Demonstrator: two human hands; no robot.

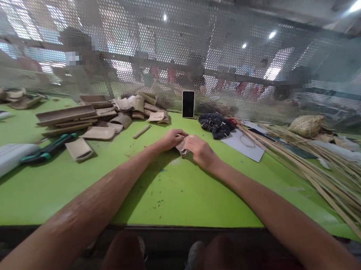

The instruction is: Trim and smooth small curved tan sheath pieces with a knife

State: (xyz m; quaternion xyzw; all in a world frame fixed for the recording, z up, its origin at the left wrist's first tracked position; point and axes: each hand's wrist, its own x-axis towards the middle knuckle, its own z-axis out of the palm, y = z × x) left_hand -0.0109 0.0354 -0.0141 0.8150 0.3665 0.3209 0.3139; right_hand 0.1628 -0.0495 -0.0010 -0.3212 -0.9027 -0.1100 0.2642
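Over the middle of the green table [183,191], my left hand [171,140] is closed on a small brownish bamboo piece [181,148]. My right hand [202,152] is closed against the right side of the same piece, its fingers curled and pinched. Whether something thin lies under those right fingers, I cannot make out. Both hands nearly meet, and they cover much of the piece. A short bamboo stick [142,131] lies to the left of my hands.
Split bamboo pieces [100,115] are heaped at the back left, near a green-black tool [49,150]. A phone [188,104] stands upright before a perforated metal screen [151,40]. Right of it lie dark cloth [216,125], white paper [244,145] and long bamboo strips [315,172].
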